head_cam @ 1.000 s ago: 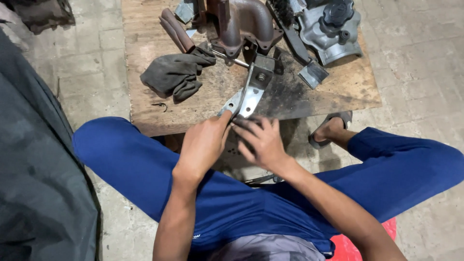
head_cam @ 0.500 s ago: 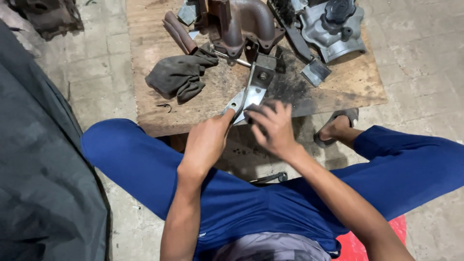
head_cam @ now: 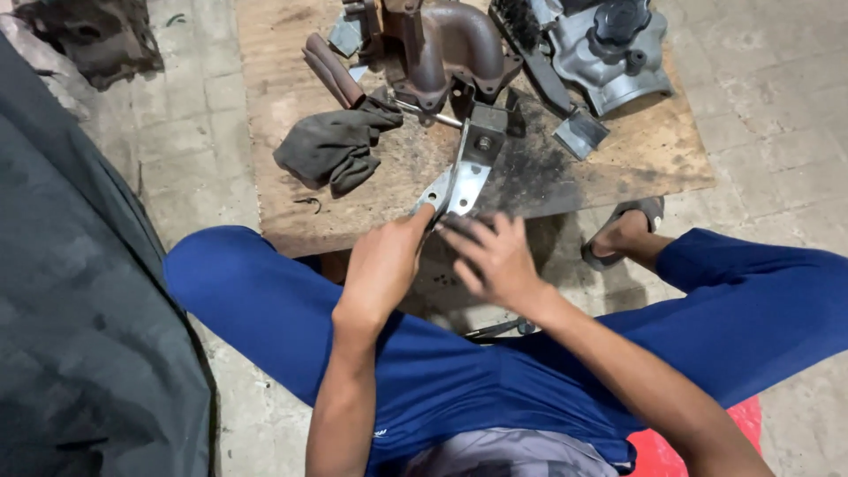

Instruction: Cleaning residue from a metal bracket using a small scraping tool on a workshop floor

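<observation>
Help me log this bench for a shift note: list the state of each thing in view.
Metal bracket: flat on the board, near end at both hands.
Left hand: thumb on the bracket's end.
Right hand: fingers spread at the bracket's end, blurred.
Dark rag: crumpled, lying loose.
Rusty pipe elbow: resting on the wooden board.

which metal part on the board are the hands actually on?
The flat silvery bracket at the board's near edge: left hand touches its lower end, right hand is just below it. The rusty elbow pipe and grey housing lie farther back, untouched.
</observation>
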